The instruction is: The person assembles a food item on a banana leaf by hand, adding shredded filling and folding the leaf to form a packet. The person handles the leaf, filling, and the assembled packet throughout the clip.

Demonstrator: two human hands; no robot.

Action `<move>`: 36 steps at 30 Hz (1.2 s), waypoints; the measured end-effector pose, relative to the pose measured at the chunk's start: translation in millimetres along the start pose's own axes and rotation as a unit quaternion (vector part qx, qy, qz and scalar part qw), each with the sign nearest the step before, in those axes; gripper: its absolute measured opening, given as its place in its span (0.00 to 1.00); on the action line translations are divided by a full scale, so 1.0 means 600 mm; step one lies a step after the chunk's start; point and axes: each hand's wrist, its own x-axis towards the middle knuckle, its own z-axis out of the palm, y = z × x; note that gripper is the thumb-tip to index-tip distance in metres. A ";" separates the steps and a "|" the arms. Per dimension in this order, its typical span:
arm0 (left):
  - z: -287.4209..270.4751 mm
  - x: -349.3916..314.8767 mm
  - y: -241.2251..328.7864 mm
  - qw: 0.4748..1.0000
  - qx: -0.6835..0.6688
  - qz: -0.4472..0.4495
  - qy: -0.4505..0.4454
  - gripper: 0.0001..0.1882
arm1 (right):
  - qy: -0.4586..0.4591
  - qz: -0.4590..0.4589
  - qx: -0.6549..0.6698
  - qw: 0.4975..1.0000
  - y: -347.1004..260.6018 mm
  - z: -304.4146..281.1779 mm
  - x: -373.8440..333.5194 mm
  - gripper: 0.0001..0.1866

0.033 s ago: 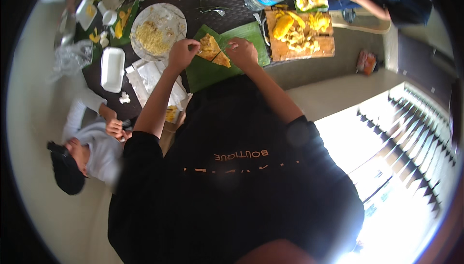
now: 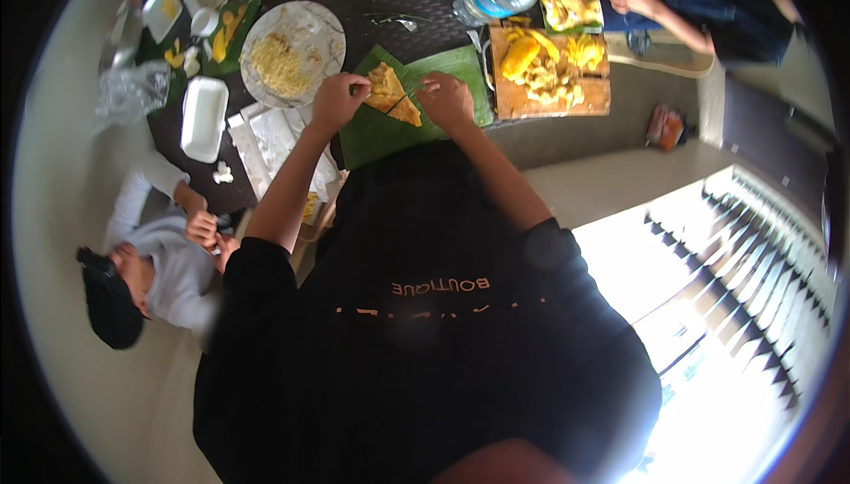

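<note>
Head view: both hands work over a green banana leaf (image 2: 390, 130) on the dark bench (image 2: 416, 15). The left hand (image 2: 335, 101) is curled at the edge of a yellow flat cake (image 2: 391, 94); the right hand (image 2: 445, 99) pinches a thin dark blade (image 2: 403, 99) across it. A wooden board (image 2: 549, 99) crowds the leaf's right edge, a round plate (image 2: 292, 50) its left.
</note>
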 end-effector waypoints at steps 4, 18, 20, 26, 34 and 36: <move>0.035 -0.010 0.003 0.998 -0.003 -0.040 0.053 0.06 | -0.026 -0.011 -0.030 0.999 0.005 0.000 0.015 0.15; 0.035 -0.014 -0.009 0.998 -0.016 -0.015 0.058 0.07 | -0.073 -0.094 -0.098 0.988 -0.007 0.031 0.036 0.15; 0.040 -0.013 -0.015 0.999 -0.001 -0.006 0.048 0.07 | -0.071 -0.105 -0.101 0.987 -0.011 0.031 0.034 0.15; 0.039 -0.010 -0.012 0.997 -0.022 -0.013 0.078 0.07 | -0.052 -0.090 -0.094 0.990 -0.014 0.021 0.031 0.15; -0.010 -0.020 -0.038 0.984 -0.029 -0.140 0.106 0.07 | -0.039 -0.073 -0.056 0.995 0.002 -0.012 0.036 0.15; -0.007 -0.024 -0.037 0.983 -0.004 -0.160 0.087 0.08 | -0.045 -0.082 -0.067 0.993 -0.002 -0.013 0.051 0.15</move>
